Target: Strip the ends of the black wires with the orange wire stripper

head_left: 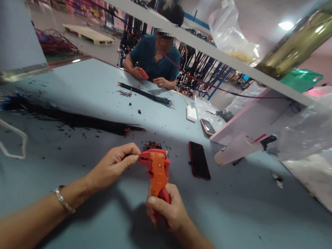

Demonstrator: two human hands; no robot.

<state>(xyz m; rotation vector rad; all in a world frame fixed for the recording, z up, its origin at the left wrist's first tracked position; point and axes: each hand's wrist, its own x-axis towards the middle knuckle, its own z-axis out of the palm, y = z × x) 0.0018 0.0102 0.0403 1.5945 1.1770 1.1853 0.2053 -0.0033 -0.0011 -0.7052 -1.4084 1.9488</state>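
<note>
My right hand [169, 209] is wrapped round the handles of a red and orange wire stripper [159, 169], held upright above the table with its jaws pointing left. My left hand [117, 161] is closed in a pinch right at the jaws, on a thin wire that the fingers mostly hide. Behind the left hand lies a long bundle of black wires [86, 121], with blue ends at the left and coppery ends at the right. A small heap of wire scraps [152, 145] lies just beyond the stripper.
Across the blue-grey table [84, 220], a co-worker [156, 59] holds a red tool near a second wire bundle [147, 94]. To the right are a red-edged phone [199, 161], another phone [207, 127], a white box [191, 113] and a white roll [236, 150]. A shelf bar [196, 38] crosses above.
</note>
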